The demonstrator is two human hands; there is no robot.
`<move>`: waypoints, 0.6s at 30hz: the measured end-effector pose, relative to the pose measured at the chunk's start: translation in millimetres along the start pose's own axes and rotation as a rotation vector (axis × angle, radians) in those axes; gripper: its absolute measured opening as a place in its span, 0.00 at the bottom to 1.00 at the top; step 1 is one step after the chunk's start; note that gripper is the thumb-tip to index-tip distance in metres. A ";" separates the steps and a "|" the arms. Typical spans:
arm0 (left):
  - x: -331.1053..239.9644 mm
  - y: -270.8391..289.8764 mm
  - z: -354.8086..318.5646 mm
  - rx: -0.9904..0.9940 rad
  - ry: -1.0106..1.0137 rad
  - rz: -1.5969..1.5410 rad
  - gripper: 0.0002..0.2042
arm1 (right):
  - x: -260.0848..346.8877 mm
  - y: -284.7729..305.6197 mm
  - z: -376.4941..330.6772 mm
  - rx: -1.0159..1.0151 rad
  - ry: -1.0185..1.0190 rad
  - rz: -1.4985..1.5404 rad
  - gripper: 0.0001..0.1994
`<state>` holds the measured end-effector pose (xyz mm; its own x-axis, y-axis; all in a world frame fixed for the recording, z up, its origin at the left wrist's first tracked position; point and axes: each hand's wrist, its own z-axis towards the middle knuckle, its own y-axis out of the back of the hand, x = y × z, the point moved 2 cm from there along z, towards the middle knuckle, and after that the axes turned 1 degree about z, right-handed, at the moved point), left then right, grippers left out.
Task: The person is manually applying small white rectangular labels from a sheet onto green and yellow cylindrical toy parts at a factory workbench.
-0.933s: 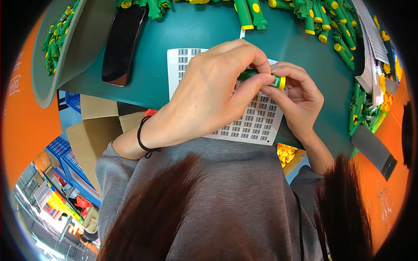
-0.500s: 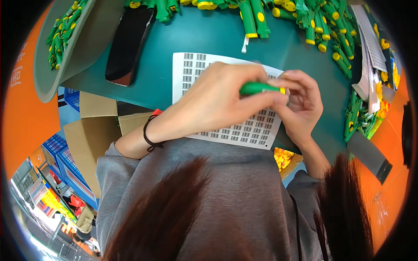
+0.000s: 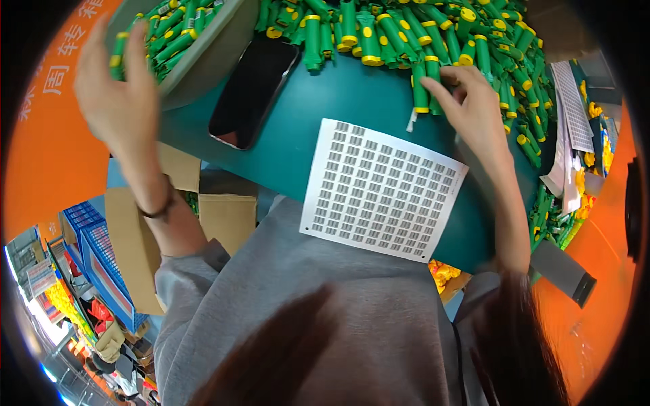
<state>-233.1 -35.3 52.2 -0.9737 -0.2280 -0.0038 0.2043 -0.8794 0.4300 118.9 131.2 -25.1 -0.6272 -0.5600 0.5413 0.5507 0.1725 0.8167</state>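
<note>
My left hand (image 3: 112,95) is raised at the upper left over a grey tray (image 3: 203,64) of green and yellow toy pieces, fingers spread and nothing in it. My right hand (image 3: 474,101) is at the near edge of a big pile of the same green pieces (image 3: 379,34), its fingertips closed around one upright green piece (image 3: 433,80). A white sheet of small printed stickers (image 3: 382,189) lies bare on the teal table (image 3: 305,122) between both hands.
A black phone (image 3: 254,91) lies on the table beside the tray. More green pieces and another sticker sheet (image 3: 572,108) sit at the right. Below the table's left edge are a cardboard box (image 3: 135,230) and blue crates (image 3: 95,257).
Both hands were together over the sticker sheet on one green piece. Now the left hand has swung out over the grey tray and is empty, and the right has moved up to the pile.
</note>
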 end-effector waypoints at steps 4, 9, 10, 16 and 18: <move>-105.8 -5.3 -53.1 0.521 -0.113 -0.639 0.12 | -2.0 4.3 15.1 0.204 -0.147 0.078 0.20; -137.4 -6.6 -100.7 0.685 -0.055 -0.729 0.11 | 8.5 24.9 -20.5 0.108 -0.219 0.759 0.16; -136.6 -10.5 -108.3 0.679 -0.067 -0.710 0.11 | 11.1 22.7 -34.2 0.128 -0.217 0.760 0.16; -142.7 -20.2 -122.5 0.679 -0.079 -0.749 0.11 | 9.5 -18.1 -117.6 0.337 -0.245 1.158 0.13; -141.9 -20.3 -119.5 0.687 0.011 -0.768 0.11 | 10.0 -23.3 -120.2 0.311 -0.214 1.130 0.14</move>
<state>-87.0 -35.0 -63.9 -0.8155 0.2877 -0.5022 -0.5780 -0.3614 0.7316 165.9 24.3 -62.8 0.0319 0.1775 0.9836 0.7118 0.6868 -0.1470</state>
